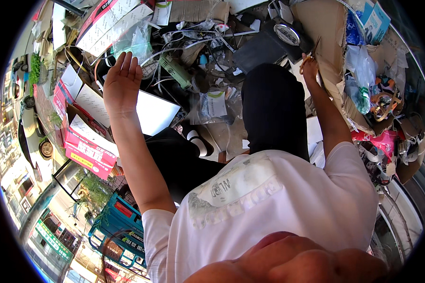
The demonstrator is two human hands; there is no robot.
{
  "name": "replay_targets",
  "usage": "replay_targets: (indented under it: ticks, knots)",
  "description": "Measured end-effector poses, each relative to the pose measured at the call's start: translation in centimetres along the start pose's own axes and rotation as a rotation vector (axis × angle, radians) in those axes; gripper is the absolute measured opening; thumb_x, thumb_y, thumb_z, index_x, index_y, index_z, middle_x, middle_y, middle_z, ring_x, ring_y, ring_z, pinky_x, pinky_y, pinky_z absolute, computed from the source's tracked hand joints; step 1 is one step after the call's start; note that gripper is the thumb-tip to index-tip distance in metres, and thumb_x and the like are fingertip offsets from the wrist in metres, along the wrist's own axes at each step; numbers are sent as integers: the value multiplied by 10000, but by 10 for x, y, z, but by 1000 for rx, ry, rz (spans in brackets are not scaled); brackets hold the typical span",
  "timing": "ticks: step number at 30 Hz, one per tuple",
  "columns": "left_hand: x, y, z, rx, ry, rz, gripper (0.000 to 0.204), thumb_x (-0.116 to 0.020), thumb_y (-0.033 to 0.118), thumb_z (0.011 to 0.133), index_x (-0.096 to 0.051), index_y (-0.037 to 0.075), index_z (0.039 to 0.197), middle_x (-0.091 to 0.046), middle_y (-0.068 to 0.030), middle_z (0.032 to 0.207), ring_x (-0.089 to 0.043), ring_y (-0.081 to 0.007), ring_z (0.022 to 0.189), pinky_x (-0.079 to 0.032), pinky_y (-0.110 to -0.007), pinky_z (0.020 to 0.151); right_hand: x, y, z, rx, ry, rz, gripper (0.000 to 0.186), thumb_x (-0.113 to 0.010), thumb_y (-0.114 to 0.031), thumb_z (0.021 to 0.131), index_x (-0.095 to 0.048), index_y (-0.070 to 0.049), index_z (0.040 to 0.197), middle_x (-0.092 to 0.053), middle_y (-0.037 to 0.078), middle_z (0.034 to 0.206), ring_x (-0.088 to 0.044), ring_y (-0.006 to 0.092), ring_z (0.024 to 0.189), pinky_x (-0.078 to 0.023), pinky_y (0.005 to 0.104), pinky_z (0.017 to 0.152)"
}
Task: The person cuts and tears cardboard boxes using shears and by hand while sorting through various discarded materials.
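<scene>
My left hand (122,81) is raised palm up with its fingers slightly curled and apart, holding nothing, just below a pale green clear plastic bag (133,40) and left of a green bottle-like object (174,70). At the right, my right hand (310,70) is closed on what looks like orange-handled scissors (307,59), beside a dark flat case with a silver oval badge (262,49) and a large torn cardboard piece (327,19). My dark-trousered knee (275,101) rises between the two hands.
Red-and-white cartons (87,153) and a white panel (158,108) lie at the left. Mixed scraps, straps and bags (363,80) fill the top and right. A teal cart (120,221) stands at lower left, with a street and vehicles along the left rim.
</scene>
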State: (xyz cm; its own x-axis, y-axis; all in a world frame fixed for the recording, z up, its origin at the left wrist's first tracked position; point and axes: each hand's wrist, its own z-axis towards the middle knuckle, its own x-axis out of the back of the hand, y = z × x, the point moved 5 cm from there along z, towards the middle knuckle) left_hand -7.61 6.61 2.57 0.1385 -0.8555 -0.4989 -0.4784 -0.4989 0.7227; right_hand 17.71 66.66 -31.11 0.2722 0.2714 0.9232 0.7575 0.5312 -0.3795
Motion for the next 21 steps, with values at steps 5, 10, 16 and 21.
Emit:
replay_targets:
  ticks: [5,10,16,21]
  knots:
    - [-4,-4,6,-3,13,87,492,-472,190,986,-406,-38,1417,-492,-152,1399,-516,-267,1226,-461,-387,981,-19,0,5,-153,-61,298,806,-616,-682,827,-624,91,1054,-655,299,1027,-647,414,1004,-501,477,840]
    - [2,-4,12,91,-83,-3,439,-452,136,1004,-413,-20,1413,-526,-122,1364,-540,-252,1204,-438,-400,1017,-24,-4,3,-168,-182,553,663,-679,-595,841,-659,30,1062,-636,93,879,-619,186,811,-496,342,724]
    - [3,-7,10,79,-111,37,486,-486,208,980,-436,-38,1396,-566,-124,1309,-571,-239,1144,-467,-379,973,14,-80,-24,-309,-205,745,452,-848,-439,729,-620,-63,832,-589,20,754,-553,124,686,-454,291,642]
    - [5,-6,13,92,-129,31,482,-487,208,979,-446,-38,1391,-567,-124,1312,-572,-238,1147,-470,-375,971,41,-184,-58,-125,93,583,839,-920,-437,603,-507,52,1146,-649,129,1015,-652,227,871,-522,340,784]
